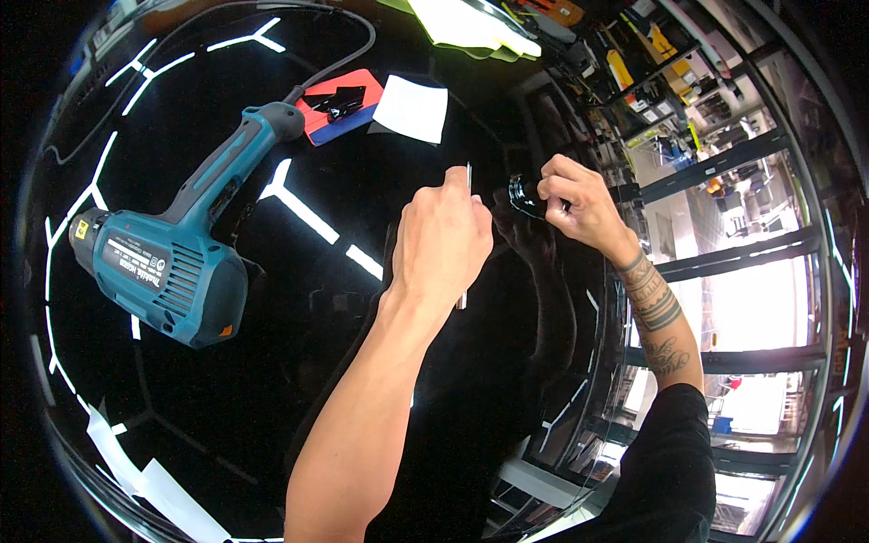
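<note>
My left hand (444,237): fingers closed on thin tool (463,300), above black panel (308,389). My right hand (579,201): fingertips pinched on glossy dark film (521,193). Farther left: teal gun (172,262), white lettering, yellow label (84,228).

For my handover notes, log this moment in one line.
Left hand: gripping slim straight silvery tool | right hand: pinching glossy black piece | left side: teal-grey heat gun

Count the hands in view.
2: the left grip, near the middle, closed on a slim pale tool; the right grip, to its right, curled at a dark glossy piece. The cluttered background could hide others.
</note>
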`<state>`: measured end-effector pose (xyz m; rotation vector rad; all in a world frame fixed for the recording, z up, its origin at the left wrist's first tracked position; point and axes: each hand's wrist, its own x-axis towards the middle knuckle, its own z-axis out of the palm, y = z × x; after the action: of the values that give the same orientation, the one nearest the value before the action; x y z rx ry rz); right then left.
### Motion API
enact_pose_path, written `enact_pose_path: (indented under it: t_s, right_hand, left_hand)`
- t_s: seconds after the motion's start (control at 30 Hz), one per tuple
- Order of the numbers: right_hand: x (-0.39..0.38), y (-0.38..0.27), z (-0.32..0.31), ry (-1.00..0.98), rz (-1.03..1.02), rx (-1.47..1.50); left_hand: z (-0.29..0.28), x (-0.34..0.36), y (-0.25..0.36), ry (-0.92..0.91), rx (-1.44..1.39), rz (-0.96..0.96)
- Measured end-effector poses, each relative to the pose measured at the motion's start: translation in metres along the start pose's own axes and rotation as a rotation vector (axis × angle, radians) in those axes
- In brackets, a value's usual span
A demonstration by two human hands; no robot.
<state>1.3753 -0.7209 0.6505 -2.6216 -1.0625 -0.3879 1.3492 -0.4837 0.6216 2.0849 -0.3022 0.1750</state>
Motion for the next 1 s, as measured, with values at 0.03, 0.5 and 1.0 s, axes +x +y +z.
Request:
enact_pose_path:
  t_s: [0.03, 0.5, 1.0]
  right_hand:
    - [0.002, 0.001, -0.001, 0.0, -0.009, -0.01]
    - [0.002, 0.004, 0.0, -0.001, 0.048, -0.02]
    - [0.005, -0.002, -0.012, -0.059, 0.062, 0.07]
  left_hand:
    - [0.0, 0.002, 0.0, 0.003, 0.003, 0.003]
    - [0.002, 0.004, 0.001, -0.001, 0.001, 0.004]
    - [0.001, 0.005, 0.003, 0.002, -0.011, -0.012]
